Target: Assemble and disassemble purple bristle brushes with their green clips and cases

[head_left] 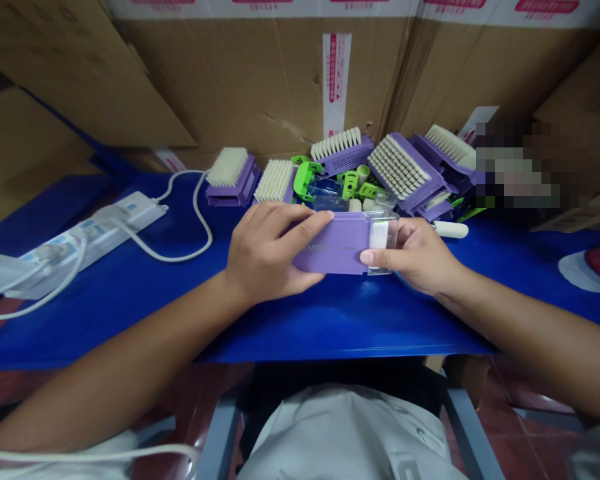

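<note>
A light, stiff, probably slippery purple plastic brush case [330,243] with a clear end is pinched between the left hand [265,250] and right hand [410,257], fingers [305,223] pressed on its faces, over the blue bench [340,327] near its front edge; its long sides would give the surest hold.

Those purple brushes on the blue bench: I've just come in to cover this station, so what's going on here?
A person holds a purple brush body in both hands. The left hand lies across its top, and the right hand grips the end inside a clear plastic case. Just ahead on the blue bench, white-bristled purple brushes sit heaped with green plastic clips, against cardboard boxes. A white power strip lies to the left.
</note>
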Demonstrator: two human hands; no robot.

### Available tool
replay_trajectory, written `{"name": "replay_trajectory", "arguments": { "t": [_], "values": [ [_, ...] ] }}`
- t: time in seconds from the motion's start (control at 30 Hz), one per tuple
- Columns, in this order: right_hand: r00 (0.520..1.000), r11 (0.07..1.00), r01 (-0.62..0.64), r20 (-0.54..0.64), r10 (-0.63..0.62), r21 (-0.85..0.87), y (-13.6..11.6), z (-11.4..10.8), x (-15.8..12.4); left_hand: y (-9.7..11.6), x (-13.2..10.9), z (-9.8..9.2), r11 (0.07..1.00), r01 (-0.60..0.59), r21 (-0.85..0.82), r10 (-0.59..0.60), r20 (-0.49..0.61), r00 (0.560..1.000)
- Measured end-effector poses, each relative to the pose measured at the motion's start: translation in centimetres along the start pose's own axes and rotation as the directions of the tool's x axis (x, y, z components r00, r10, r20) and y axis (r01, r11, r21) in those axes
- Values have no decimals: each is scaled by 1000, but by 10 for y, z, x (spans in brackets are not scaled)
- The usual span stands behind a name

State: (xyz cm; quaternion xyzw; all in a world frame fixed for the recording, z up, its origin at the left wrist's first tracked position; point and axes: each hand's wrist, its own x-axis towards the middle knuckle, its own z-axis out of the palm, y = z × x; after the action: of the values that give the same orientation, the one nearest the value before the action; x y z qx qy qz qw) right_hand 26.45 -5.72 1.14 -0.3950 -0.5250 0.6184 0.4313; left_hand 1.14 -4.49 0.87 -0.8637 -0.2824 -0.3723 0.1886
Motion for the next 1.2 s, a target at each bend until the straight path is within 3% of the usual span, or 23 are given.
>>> {"name": "replay_trajectory", "arguments": {
  "t": [0.27, 0.37, 0.47, 0.53, 0.57, 0.6, 0.63, 0.7, 0.73, 0.77, 0.8, 0.83, 0.97, 1.1, 1.2],
  "values": [
    [1000, 998, 15, -9, -16, -62, -3, 2, -1, 2, 2, 3, 999, 6, 33, -5, -14, 1000],
    [986, 979, 162, -18, -165, -122, -5, 3, -4, 1, 1, 4, 999, 11, 37, -9, -50, 999],
    [937, 899, 329, -18, -349, -288, -9, 3, -9, -6, 0, 1, 998, -32, -47, 27, -92, 995],
    [891, 799, 413, 14, -454, -437, -10, 2, -13, -13, 0, -1, 979, 35, -202, -58, -108, 992],
    [861, 730, 454, 41, -507, -511, -11, 2, -15, -16, 0, -1, 936, 129, -327, -170, -98, 981],
    [824, 652, 496, 76, -561, -574, -10, 1, -17, -19, 1, -2, 849, 251, -465, -308, -50, 950],
    [787, 570, 534, 120, -606, -624, -10, 0, -18, -22, 2, -2, 684, 393, -615, -461, 53, 886],
    [720, 420, 594, 220, -658, -686, -8, -3, -19, -26, 6, -1, 253, 602, -757, -604, 362, 710],
    [692, 359, 619, 270, -669, -698, -7, -4, -19, -27, 8, -1, 51, 679, -733, -591, 526, 612],
    [671, 310, 639, 313, -673, -704, -7, -6, -18, -27, 10, -2, -69, 731, -679, -533, 645, 548],
    [656, 273, 653, 348, -670, -706, -6, -8, -16, -28, 12, -2, -143, 770, -622, -472, 727, 499],
    [643, 244, 665, 375, -668, -706, -6, -10, -15, -29, 13, -3, -162, 793, -587, -424, 768, 481],
    [622, 202, 698, 442, -646, -686, -6, -20, -6, -39, 13, -6, 9, 827, -562, -301, 787, 538],
    [557, 148, 771, 543, -629, -619, -9, -30, 3, -45, 8, -7, 360, 777, -516, -234, 757, 610],
    [507, 81, 798, 594, -624, -597, -10, -34, 5, -42, 7, -8, 602, 637, -482, -245, 647, 722]
  ]
}}
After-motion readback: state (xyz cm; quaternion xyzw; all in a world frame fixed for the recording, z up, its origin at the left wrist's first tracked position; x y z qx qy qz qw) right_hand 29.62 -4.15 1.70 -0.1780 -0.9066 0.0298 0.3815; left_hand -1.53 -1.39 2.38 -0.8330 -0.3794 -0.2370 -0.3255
